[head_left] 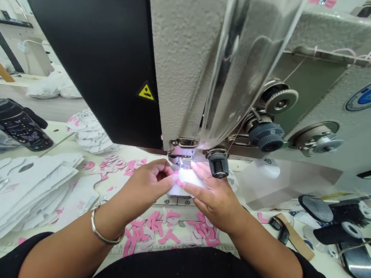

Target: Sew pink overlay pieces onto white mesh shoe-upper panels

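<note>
- We see our left hand (148,184) and right hand (212,200) close together under the needle area of an industrial sewing machine (183,67).
- Between them lies a small white mesh piece (189,179), flat on the machine bed, with its far end running in under the metal presser foot (180,148).
- Our left hand closes in a narrow pinch, thumb and fingertips (174,178) meeting at the mesh piece's left edge beside a sliver of pink; the fingers hide much of that edge, so we can't be sure whether the pinch takes the mesh alone or the pink too.
- Our right hand is spread wider, its fingers (197,171) lying across the top of the mesh piece and pressing it down, with no pinch.
- A black knob (218,165) sits just beyond our right fingers, and a clear plastic guard (248,61) hangs above them.
- A metal bangle (104,232) circles our left wrist.
- Pink cut pieces (151,229) lie scattered on the table (59,142) just below our hands, with more (112,166) beyond our left hand.
- A stack of white cut panels (15,191) lies to our left, and a black patterned bottle (14,124) lies on its side past it.
</note>
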`<state>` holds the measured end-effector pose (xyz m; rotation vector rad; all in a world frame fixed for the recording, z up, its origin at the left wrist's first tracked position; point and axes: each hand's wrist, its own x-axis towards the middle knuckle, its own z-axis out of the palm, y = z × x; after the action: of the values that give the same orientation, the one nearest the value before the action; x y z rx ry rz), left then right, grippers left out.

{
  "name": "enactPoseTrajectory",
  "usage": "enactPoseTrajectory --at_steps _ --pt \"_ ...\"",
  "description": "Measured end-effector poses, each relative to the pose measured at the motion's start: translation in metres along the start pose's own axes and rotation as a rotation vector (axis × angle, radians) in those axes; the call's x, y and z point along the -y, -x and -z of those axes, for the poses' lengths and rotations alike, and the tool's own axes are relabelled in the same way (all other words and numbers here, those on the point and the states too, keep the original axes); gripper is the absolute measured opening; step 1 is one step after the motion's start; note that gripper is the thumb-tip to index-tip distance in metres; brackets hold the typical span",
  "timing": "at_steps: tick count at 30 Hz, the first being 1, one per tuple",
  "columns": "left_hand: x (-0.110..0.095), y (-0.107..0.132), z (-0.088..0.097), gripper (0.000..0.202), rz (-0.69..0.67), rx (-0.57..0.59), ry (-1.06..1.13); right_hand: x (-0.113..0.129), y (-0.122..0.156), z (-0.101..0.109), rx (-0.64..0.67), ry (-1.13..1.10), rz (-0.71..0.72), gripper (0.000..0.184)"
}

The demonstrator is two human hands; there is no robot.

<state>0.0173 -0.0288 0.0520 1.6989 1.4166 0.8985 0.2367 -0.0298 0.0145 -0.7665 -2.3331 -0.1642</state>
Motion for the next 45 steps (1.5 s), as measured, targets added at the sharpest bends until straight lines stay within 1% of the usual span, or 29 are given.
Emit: enactPoseTrajectory --at_steps 4,7,10,15,19,23,26,28,30,32,34,38,41,45 --pt "-0.003 0.001 -0.001 0.023 -0.006 -0.006 -0.052 0.002 -0.003 0.003 -0.012 0.021 0.012 0.05" --pt "0.0 0.002 -0.001 0.023 0.006 -0.013 -0.026 0.003 -0.005 0.005 -0.006 0.009 -0.001 0.047" --pt "0.004 0.001 -0.003 0.024 0.045 0.005 0.099 0.004 -0.007 0.006 -0.009 0.013 0.001 0.045" --pt "0.009 -0.002 -0.009 0.023 0.07 -0.012 0.352 0.004 -0.006 0.003 -0.044 -0.002 0.0 0.045" --pt "0.008 -0.005 -0.011 0.024 0.092 -0.006 0.406 0.005 -0.006 0.003 -0.068 -0.01 -0.008 0.043" --pt "0.004 -0.004 -0.011 0.024 0.086 -0.006 0.442 0.007 -0.009 0.004 -0.09 0.002 -0.008 0.038" --pt "-0.001 -0.003 -0.012 0.023 0.144 -0.021 0.519 0.008 -0.009 0.004 -0.092 -0.006 -0.022 0.036" --pt "-0.004 -0.003 -0.013 0.028 0.2 -0.019 0.569 0.008 -0.009 0.004 -0.089 -0.015 -0.032 0.037" --pt "-0.007 -0.003 -0.014 0.032 0.228 -0.007 0.587 0.007 -0.008 0.004 -0.081 -0.023 -0.048 0.037" --pt "-0.009 -0.004 -0.014 0.028 0.231 0.005 0.586 0.006 -0.008 0.005 -0.068 -0.039 -0.066 0.036" --pt "-0.01 -0.005 -0.014 0.023 0.234 -0.001 0.58 0.005 -0.009 0.007 -0.057 -0.068 -0.083 0.035" --pt "-0.011 -0.009 -0.015 0.019 0.234 -0.026 0.6 0.0 -0.013 0.009 -0.051 -0.146 -0.116 0.031" --pt "-0.013 -0.01 -0.015 0.016 0.23 -0.019 0.633 -0.004 -0.016 0.01 -0.052 -0.186 -0.117 0.027" --pt "-0.016 -0.011 -0.015 0.015 0.259 -0.024 0.647 -0.01 -0.018 0.012 0.0 -0.213 -0.102 0.025"
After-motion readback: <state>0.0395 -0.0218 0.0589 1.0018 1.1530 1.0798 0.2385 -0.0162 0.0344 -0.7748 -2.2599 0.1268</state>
